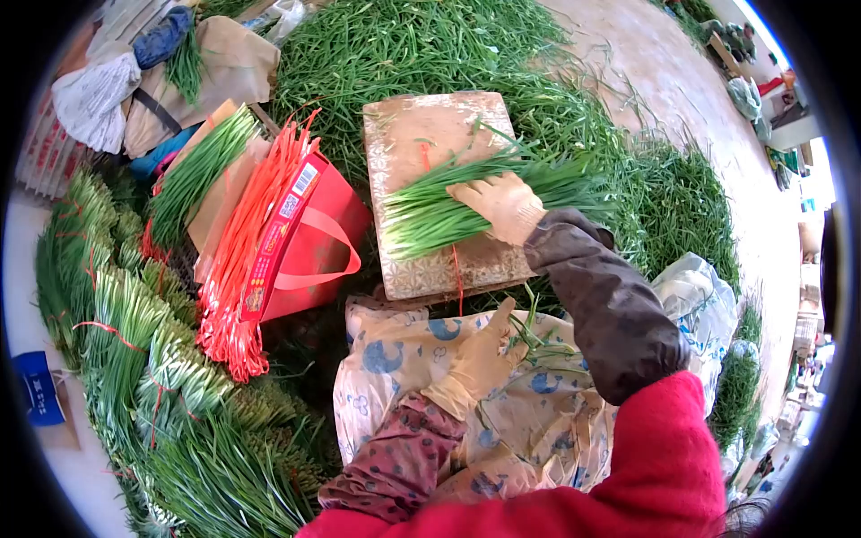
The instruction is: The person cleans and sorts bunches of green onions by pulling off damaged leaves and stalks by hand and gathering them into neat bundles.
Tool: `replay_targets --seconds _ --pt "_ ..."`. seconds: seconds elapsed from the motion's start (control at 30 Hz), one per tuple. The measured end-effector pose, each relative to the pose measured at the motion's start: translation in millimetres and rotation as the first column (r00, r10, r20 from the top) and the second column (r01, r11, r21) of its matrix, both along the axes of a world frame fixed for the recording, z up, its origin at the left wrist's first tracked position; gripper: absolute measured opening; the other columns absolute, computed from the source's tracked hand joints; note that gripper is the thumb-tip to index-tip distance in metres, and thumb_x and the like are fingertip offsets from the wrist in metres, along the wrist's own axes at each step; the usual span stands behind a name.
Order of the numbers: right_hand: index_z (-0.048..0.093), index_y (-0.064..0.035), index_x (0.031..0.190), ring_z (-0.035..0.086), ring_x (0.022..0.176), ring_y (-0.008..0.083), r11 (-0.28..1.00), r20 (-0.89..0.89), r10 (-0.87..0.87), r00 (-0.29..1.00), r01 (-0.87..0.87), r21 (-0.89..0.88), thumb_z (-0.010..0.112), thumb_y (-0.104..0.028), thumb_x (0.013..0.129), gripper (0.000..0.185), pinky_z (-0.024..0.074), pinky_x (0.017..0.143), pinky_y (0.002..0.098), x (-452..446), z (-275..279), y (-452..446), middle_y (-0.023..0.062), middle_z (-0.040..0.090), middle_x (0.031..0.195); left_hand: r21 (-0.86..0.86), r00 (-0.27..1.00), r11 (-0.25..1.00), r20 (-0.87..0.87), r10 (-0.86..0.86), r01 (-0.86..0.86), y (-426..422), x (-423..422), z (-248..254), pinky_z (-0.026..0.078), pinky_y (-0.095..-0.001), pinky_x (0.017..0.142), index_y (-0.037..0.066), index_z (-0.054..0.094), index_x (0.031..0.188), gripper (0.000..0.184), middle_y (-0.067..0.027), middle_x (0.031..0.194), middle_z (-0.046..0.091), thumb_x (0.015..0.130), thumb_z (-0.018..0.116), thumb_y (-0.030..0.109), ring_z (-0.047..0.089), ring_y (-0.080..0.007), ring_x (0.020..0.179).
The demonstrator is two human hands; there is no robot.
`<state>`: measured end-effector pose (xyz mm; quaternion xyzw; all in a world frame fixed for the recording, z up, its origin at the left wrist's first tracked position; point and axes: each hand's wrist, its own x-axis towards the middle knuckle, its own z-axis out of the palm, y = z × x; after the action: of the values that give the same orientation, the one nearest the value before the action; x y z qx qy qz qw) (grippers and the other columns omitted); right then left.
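Observation:
A bunch of green chives or similar leafy stalks (421,215) lies across a worn block-like board (439,117), pale ends to the left. My right hand (498,208), in a pale glove, rests over the bunch with its fingers laid across the stalks. A red-orange tie strip (457,273) runs under the bunch and hangs over the board's near edge. My left hand (480,359), also gloved, is above the patterned cloth (386,345) on my lap, thumb and fingers apart. A few loose green stalks (531,336) are beside its fingers; whether it touches them I cannot tell.
Left of the board stands a red bag (318,247) with many red-orange strips (256,229) draped over it. Tied bunches (121,323) are stacked at far left. Loose leaves (386,45) are heaped behind and right of the board. A clear plastic bag (695,300) lies at right.

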<state>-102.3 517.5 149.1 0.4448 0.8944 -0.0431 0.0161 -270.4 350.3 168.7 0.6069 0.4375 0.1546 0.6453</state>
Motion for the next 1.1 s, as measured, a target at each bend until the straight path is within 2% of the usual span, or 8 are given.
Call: replay_targets --seconds 0.1,0.43,0.53,0.6,0.73,0.83,0.9,1.1 --pt "0.027 -0.0148 0.145 0.039 0.13 0.0307 0.976 0.052 -0.202 0.978 0.205 -0.069 0.078 -0.023 0.067 0.093 0.0322 0.103 0.0489 -9 -33 4 0.012 0.039 0.142 -0.002 0.999 0.999 0.009 -0.033 0.033 3 1 -2 0.048 -0.0378 0.086 0.008 0.026 0.147 0.075 -0.0211 0.109 0.062 0.084 0.067 0.019 0.061 -0.0346 0.101" --pt "0.025 -0.0207 0.146 0.033 0.134 0.03 0.966 0.028 -0.221 0.975 0.223 -0.129 0.081 -0.02 0.063 0.101 0.0268 0.107 0.0511 -1 -31 4 0.0084 0.036 0.144 -0.08 1.0 0.997 0.028 0.0 0.003 2 6 -15 0.047 -0.0306 0.079 0.007 0.036 0.143 0.068 -0.0116 0.1 0.06 0.083 0.067 0.011 0.058 -0.0192 0.091" --pt "0.022 -0.022 0.148 0.032 0.135 0.0303 0.961 0.13 -0.241 0.962 0.255 -0.106 0.083 -0.024 0.061 0.106 0.0257 0.107 0.0533 18 -20 3 0.0086 0.034 0.146 -0.101 0.997 0.992 -0.008 -0.074 0.073 1 8 -21 0.046 -0.0383 0.089 0.012 0.028 0.147 0.075 -0.0257 0.118 0.06 0.084 0.068 0.022 0.06 -0.0347 0.107" --pt "0.018 -0.0215 0.149 0.027 0.138 0.032 0.941 0.193 -0.269 0.944 0.301 -0.156 0.085 -0.031 0.06 0.112 0.0229 0.109 0.0549 36 -6 2 0.0103 0.028 0.15 -0.063 0.999 0.998 0.029 0.019 -0.017 -1 9 -19 0.048 -0.0265 0.075 0.005 0.037 0.142 0.069 -0.0085 0.097 0.059 0.081 0.068 0.008 0.056 -0.0132 0.083" --pt "0.013 -0.0175 0.15 0.022 0.14 0.0348 0.818 -0.027 -0.55 0.835 0.532 -0.22 0.085 -0.038 0.06 0.118 0.0215 0.113 0.0504 69 13 -10 0.0155 0.023 0.153 -0.041 0.998 0.999 0.054 0.013 -0.01 -1 9 -23 0.048 -0.0248 0.074 0.005 0.037 0.142 0.07 -0.0078 0.097 0.059 0.081 0.069 0.008 0.056 -0.0108 0.081" --pt "0.022 -0.014 0.148 0.034 0.136 0.0322 0.656 -0.531 -0.709 0.464 0.71 -0.256 0.077 -0.029 0.075 0.093 0.0274 0.113 0.0392 95 16 -22 0.0203 0.034 0.147 -0.092 0.999 0.996 0.049 0.006 -0.002 0 7 -27 0.048 -0.0276 0.08 0.003 0.037 0.141 0.07 -0.0102 0.103 0.06 0.08 0.07 0.011 0.057 -0.015 0.088" --pt "0.027 -0.0131 0.146 0.043 0.129 0.0314 0.336 -0.465 -0.877 0.12 0.845 -0.416 0.071 -0.026 0.083 0.079 0.0342 0.109 0.0373 108 28 -28 0.0214 0.041 0.142 0.129 0.999 0.992 -0.051 0.015 -0.008 6 1 -24 0.044 -0.0383 0.094 0.007 0.032 0.144 0.076 -0.0206 0.118 0.058 0.081 0.071 0.024 0.057 -0.0321 0.108" --pt "0.057 -0.0042 0.119 0.059 0.08 0.0176 0.458 -0.685 -0.726 0.056 0.782 -0.422 0.058 -0.021 0.092 0.032 0.0475 0.076 0.0282 149 8 -44 0.0079 0.065 0.094 0.581 0.846 0.794 -0.503 0.178 0.179 60 -19 2 0.027 -0.0483 0.11 -0.001 0.027 0.143 0.091 -0.0207 0.145 0.033 0.072 0.076 0.028 0.027 -0.0387 0.136"
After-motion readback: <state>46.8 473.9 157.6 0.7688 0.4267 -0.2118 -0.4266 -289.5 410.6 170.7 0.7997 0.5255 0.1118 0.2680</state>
